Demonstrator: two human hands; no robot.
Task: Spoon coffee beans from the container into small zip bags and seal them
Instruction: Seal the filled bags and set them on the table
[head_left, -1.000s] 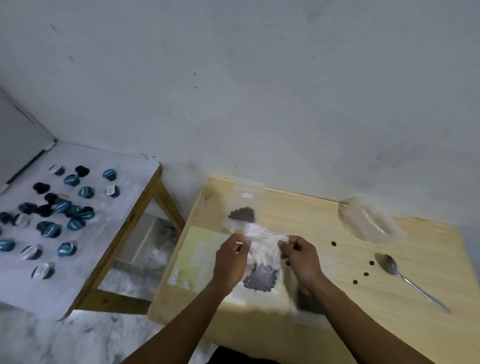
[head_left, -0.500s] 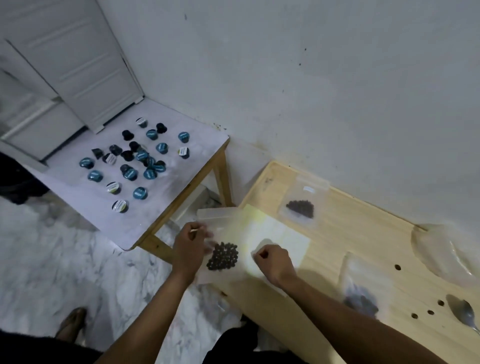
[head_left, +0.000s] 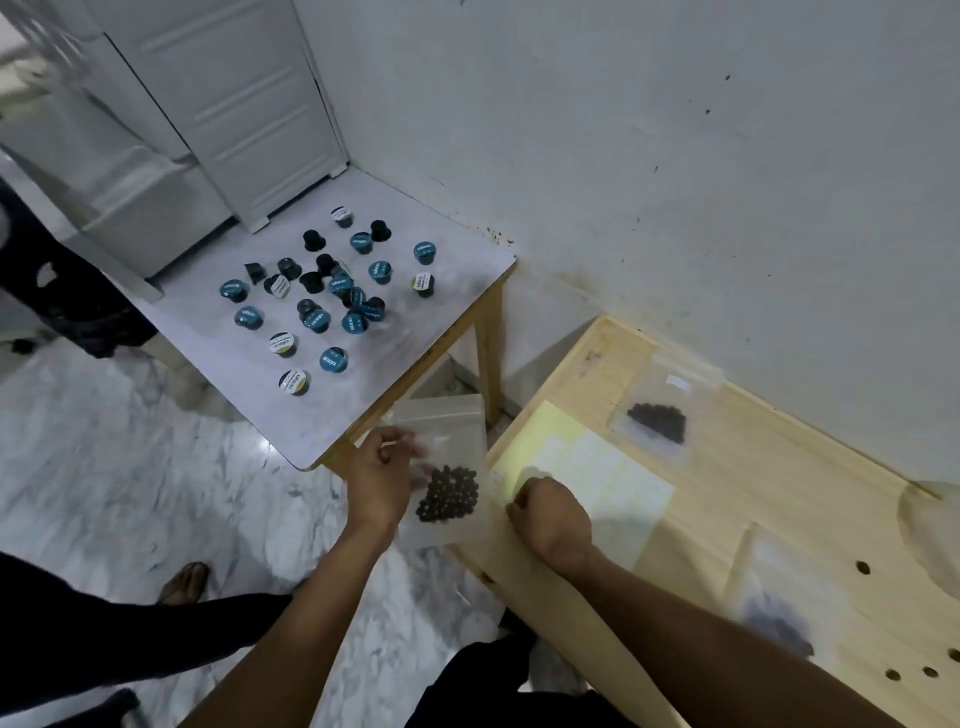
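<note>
Two hands meet at one small clear zip bag (head_left: 447, 467), which hangs just off the left edge of the pale wooden table (head_left: 769, 493), over the marble floor (head_left: 130, 467), with a dark clump of coffee beans (head_left: 448, 493) in its lower half. The left hand (head_left: 376, 480) reaches in from the side, forearm stretched forward, its fingers curled and pinching the bag's left edge. The right hand (head_left: 550, 514) sits at the table's corner, knuckles up, its fingers curled under by the bag's right edge; whether they actually grip the plastic I cannot tell. Beneath that hand lies a yellowish sheet of paper (head_left: 597, 467). Farther back on the table rests a second filled bag (head_left: 657, 415), and a third, blurred one (head_left: 779, 608) lies near the right forearm, with a few loose beans (head_left: 862, 567) scattered beside it. To the left stands a low white-topped side table (head_left: 249, 395) strewn with blue and black coffee capsules (head_left: 332, 296).
</note>
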